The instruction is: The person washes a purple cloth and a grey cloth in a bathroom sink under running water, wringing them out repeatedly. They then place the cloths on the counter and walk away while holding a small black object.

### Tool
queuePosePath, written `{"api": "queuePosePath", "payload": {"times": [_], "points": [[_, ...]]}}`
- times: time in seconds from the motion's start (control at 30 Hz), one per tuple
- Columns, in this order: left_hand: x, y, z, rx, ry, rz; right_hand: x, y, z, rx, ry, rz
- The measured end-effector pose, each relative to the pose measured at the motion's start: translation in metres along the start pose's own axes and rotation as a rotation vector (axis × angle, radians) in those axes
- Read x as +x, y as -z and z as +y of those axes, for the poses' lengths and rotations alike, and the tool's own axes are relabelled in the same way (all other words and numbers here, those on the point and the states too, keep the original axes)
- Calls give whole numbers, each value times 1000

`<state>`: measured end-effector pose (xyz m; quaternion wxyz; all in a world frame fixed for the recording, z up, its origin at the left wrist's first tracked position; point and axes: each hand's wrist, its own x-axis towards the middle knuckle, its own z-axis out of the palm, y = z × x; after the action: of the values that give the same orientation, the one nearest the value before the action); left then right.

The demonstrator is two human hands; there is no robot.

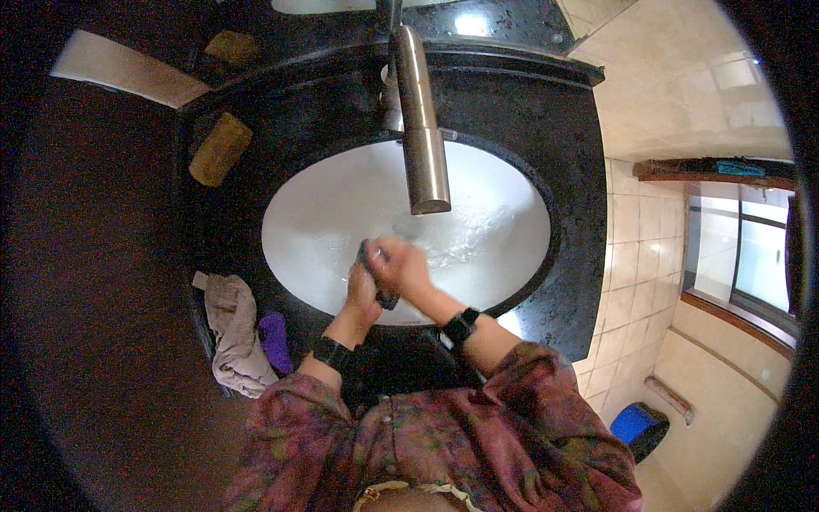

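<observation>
Over the near part of a white oval washbasin (320, 211), my left hand (363, 288) and my right hand (400, 265) are pressed together around a dark, wet-looking cloth (386, 297). Part of the cloth shows between the fingers, the rest is hidden in the grip. A brushed metal faucet (425, 141) reaches over the basin, its end beyond my hands. Wet streaks glisten on the basin's right side. Each wrist wears a black band.
Left of the basin, a beige cloth (233, 333) and a purple item (275, 342) lie on the black stone counter (576, 269). A yellowish block (221, 149) sits farther back. A tiled wall (633, 256) stands at the right, with a blue object (636, 424) low down.
</observation>
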<state>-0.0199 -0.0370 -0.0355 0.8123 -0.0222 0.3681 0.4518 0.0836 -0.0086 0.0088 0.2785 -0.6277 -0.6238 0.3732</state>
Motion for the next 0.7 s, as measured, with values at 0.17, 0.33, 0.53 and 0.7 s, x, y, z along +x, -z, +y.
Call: {"api": "queuePosePath", "payload": {"times": [0.17,0.33,0.53,0.7], "points": [[-26,-56,14,649,-103,179,30,37,74,-291,-140,-171],[-18,7,23,345,141,373,28,47,93,-528,-216,225],[8,23,34,142,291,44,2,13,14,265,36,-305],[0,-17,-21,-260,-396,-198,-14,22,-60,154,319,-282]]}}
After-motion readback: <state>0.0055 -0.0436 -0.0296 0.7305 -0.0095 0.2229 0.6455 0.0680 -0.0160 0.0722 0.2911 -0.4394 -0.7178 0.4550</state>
